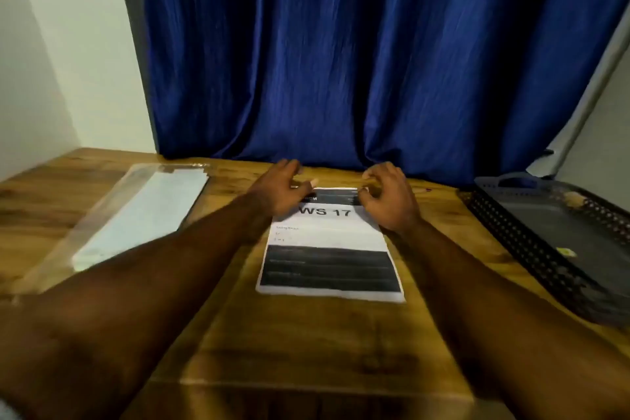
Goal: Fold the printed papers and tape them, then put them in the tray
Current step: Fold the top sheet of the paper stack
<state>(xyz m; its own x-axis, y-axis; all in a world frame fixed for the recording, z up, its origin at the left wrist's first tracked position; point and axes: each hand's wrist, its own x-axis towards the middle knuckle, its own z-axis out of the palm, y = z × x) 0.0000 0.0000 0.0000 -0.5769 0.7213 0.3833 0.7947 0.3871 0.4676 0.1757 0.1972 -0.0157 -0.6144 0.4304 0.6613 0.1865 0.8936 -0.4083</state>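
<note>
A printed paper (329,242) with black bands and large lettering lies flat in the middle of the wooden table (300,344). My left hand (278,193) hovers over its far left corner with fingers curled and apart. Over the far right corner is my right hand (388,198), thumb and forefinger close together near the paper's edge. Whether either hand pinches the paper is unclear through blur. A dark perforated tray (504,235) stands at the right. No tape can be made out.
A clear plastic sleeve holding a stack of white sheets (143,215) lies at the left of the table. A blue curtain (341,54) hangs right behind the table's far edge. A pale wall stands at the left.
</note>
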